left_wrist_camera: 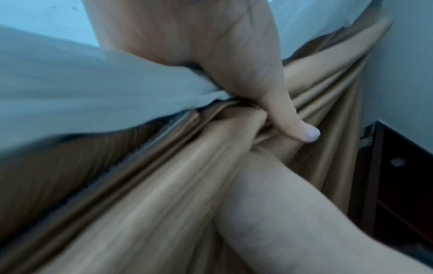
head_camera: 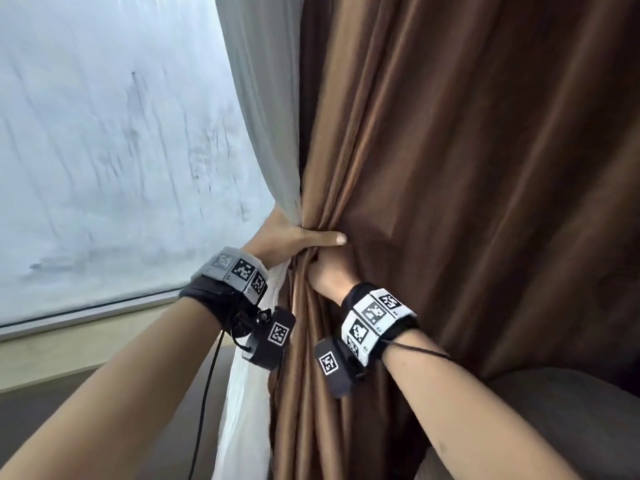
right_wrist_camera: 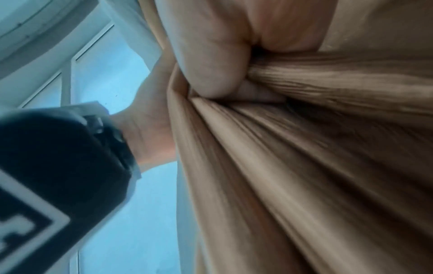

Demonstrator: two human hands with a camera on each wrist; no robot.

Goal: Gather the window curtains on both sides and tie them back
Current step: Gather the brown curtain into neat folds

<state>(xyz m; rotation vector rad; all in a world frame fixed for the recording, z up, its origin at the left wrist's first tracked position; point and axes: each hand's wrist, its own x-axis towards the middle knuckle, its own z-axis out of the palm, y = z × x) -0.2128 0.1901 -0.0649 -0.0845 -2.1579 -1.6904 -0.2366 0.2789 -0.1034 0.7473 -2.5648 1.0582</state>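
Your fingers on the left hand [head_camera: 294, 233] wrap the gathered brown curtain [head_camera: 450, 168] and white sheer [head_camera: 263, 133] beside the window [head_camera: 104, 150]; your right hand [head_camera: 329, 275] grips below. Loosen either hand before tying and the slippery folds may spill out.

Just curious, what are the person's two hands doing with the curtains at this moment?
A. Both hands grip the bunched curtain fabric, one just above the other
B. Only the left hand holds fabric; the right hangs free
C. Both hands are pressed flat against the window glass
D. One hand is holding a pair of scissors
A: the left hand clutches the gathered brown curtain and white sheer curtain, and the right hand grips the brown folds just below it.
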